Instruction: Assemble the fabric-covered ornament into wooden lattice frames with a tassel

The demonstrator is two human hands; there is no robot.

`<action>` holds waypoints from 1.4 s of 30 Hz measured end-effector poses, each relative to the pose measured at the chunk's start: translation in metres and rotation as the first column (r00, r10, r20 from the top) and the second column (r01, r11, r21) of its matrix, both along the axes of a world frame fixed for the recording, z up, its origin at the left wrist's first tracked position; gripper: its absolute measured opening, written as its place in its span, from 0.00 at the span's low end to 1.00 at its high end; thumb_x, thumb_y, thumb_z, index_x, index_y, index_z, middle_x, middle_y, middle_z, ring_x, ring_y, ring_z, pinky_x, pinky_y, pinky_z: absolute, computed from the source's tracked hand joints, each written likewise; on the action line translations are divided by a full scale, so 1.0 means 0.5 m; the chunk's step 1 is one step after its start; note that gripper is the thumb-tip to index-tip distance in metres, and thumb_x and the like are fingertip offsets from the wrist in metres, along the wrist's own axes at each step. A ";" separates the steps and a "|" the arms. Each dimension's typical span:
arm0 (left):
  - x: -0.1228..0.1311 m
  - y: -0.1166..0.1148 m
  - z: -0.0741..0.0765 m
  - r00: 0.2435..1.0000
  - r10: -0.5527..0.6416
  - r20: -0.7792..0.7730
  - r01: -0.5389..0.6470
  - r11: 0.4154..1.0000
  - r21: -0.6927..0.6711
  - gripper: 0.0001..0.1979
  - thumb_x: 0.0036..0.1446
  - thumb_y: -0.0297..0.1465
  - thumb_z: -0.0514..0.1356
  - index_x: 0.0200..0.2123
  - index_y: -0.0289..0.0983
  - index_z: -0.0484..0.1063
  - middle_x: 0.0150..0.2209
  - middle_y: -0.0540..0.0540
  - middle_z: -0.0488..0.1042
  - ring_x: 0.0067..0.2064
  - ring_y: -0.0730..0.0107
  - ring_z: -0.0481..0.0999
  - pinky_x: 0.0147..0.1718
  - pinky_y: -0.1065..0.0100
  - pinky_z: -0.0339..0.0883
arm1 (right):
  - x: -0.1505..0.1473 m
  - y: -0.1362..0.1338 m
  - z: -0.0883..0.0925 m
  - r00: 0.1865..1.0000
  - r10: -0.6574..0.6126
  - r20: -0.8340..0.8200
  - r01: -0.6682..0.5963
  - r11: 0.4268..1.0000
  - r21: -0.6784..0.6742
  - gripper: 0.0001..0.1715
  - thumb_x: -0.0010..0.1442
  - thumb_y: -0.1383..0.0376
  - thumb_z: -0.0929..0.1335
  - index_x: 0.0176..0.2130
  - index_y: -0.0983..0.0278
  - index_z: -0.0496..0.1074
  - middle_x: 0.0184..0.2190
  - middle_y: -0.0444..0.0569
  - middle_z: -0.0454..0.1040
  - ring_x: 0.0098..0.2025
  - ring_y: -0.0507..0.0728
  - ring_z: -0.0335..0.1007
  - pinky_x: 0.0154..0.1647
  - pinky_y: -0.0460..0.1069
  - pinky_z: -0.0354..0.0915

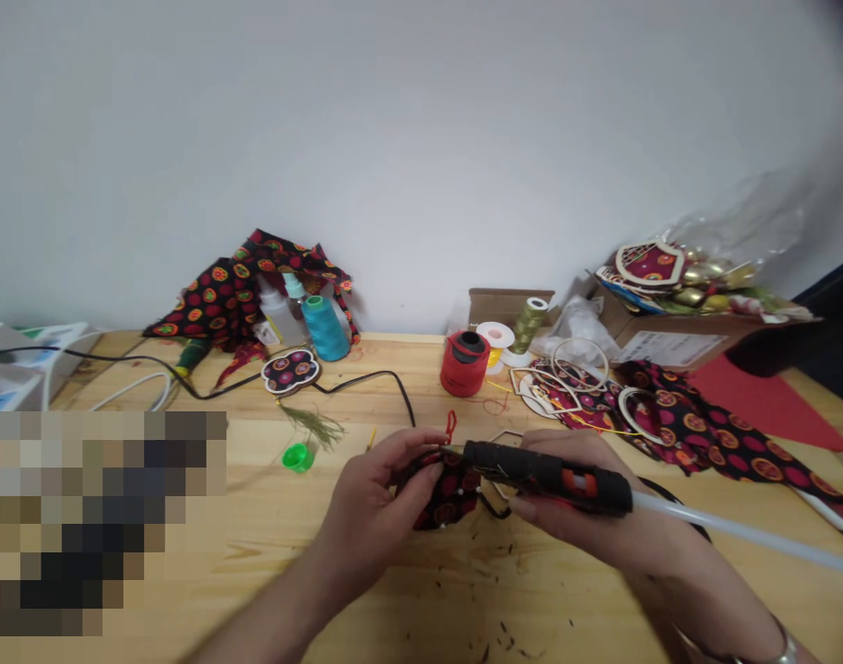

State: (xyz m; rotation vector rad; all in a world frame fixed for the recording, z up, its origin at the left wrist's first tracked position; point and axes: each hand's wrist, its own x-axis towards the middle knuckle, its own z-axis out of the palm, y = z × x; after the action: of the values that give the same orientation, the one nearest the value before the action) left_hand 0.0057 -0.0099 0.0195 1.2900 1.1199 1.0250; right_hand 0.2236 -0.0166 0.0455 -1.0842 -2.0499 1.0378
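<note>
My right hand (574, 507) is closed around a black glue gun (546, 472) with an orange trigger; a white glue stick (740, 535) sticks out of its back toward the right. The gun's nozzle points left at a small piece covered in dark red patterned fabric (449, 498). My left hand (376, 503) pinches that piece, fingers curled over its top edge. A short red cord loop (450, 426) rises just above the piece. Both hands hover low over the wooden table (255, 544).
Behind the hands stand a red tape dispenser (465, 362), a teal thread cone (325, 327), an olive thread spool (528, 325) and glue bottles (278, 312). Patterned fabric (677, 420) with wooden shapes lies at right, a cardboard box (677, 337) beyond. A black cable (366, 380) crosses the table. A green cap (297, 457) lies left.
</note>
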 end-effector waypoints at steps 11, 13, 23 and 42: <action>-0.001 -0.003 -0.008 0.996 -0.003 0.091 0.011 0.996 -0.090 0.15 0.52 0.33 0.63 0.44 0.39 0.67 0.36 0.46 0.82 0.35 0.65 0.81 0.30 0.70 0.75 | 0.031 -0.002 -0.012 0.942 -0.144 -0.305 0.156 0.988 0.017 0.16 0.56 0.50 0.68 0.29 0.59 0.71 0.24 0.47 0.69 0.26 0.57 0.65 0.25 0.52 0.62; 0.001 -0.003 -0.007 0.991 0.012 0.131 0.004 0.992 -0.123 0.15 0.51 0.34 0.64 0.41 0.40 0.63 0.33 0.49 0.82 0.32 0.67 0.81 0.27 0.71 0.74 | 0.030 0.000 -0.014 0.945 -0.178 -0.273 0.179 0.984 -0.022 0.14 0.57 0.52 0.68 0.32 0.59 0.72 0.24 0.47 0.69 0.25 0.56 0.64 0.24 0.51 0.62; -0.002 -0.002 -0.009 0.998 -0.013 0.069 0.020 0.996 -0.092 0.07 0.54 0.32 0.61 0.32 0.39 0.64 0.28 0.52 0.78 0.28 0.74 0.76 0.24 0.77 0.68 | 0.010 0.006 -0.007 0.993 -0.091 -0.080 0.092 0.996 0.000 0.06 0.57 0.62 0.68 0.33 0.63 0.73 0.23 0.45 0.67 0.24 0.52 0.59 0.23 0.48 0.59; 0.001 -0.004 -0.007 0.994 0.016 0.109 -0.010 0.999 -0.051 0.05 0.53 0.30 0.62 0.35 0.39 0.70 0.32 0.51 0.81 0.33 0.71 0.80 0.29 0.76 0.73 | 0.024 0.010 -0.004 0.999 -0.012 -0.032 0.009 0.997 -0.080 0.11 0.57 0.63 0.68 0.26 0.63 0.66 0.24 0.43 0.65 0.27 0.52 0.60 0.26 0.48 0.57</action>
State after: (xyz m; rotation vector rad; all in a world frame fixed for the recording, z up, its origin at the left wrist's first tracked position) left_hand 0.0060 -0.0120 0.0158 1.1737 1.0657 1.0576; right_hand 0.2354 -0.0117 0.0436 -1.1097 -1.9900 1.1334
